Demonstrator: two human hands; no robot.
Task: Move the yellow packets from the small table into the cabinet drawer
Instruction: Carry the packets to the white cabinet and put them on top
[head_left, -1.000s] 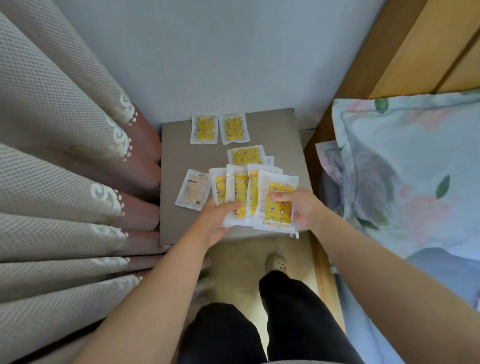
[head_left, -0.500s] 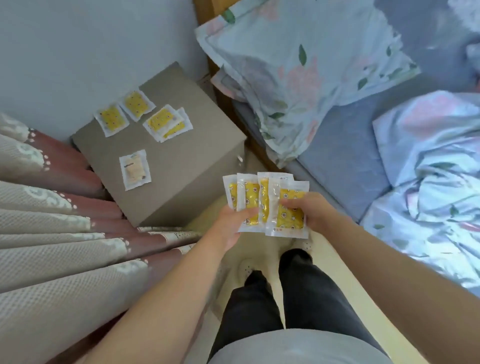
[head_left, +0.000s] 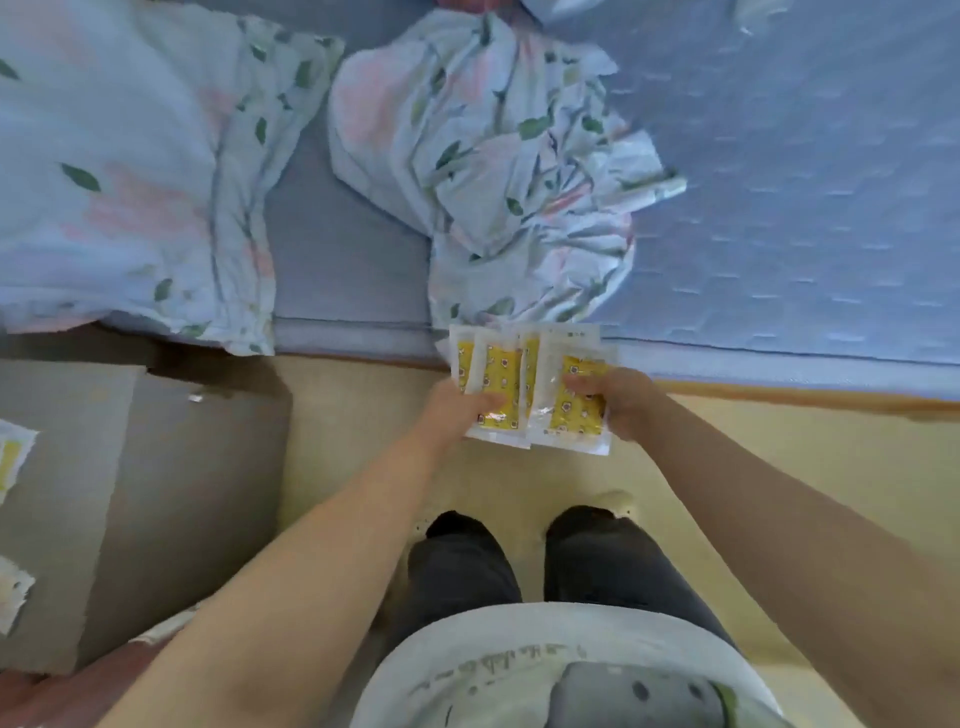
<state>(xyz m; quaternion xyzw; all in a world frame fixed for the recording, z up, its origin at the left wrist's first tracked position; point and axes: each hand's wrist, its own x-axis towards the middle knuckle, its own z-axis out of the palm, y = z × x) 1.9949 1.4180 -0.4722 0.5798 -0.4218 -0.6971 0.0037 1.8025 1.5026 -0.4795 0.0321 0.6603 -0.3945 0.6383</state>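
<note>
Yellow packets (head_left: 501, 371), four or so in clear wrappers, are fanned out like a hand of cards and held up over the floor, just short of the bed (head_left: 779, 208) edge. The left hand (head_left: 457, 410) pinches the left side of the fan with the thumb on top, and the right hand (head_left: 618, 405) does the same on the right, so both are grasping the stack. I'd call this the carry step: the batch is off the small table (head_left: 130, 493), which sits off to the left, and the cabinet drawer isn't anywhere in view. So the next move probably means turning to find the drawer, and freeing one hand if it needs pulling open, which means squaring the fan into one tidy pile first or the slippery wrappers could slide apart. Orientation-wise, the printed faces are up toward the camera, long axes run away from the person toward the bed, and the near short ends sit in the fingers. At least two leftover packets (head_left: 13, 457) peek in at the table's far left, so it looks like another trip is coming.
</note>
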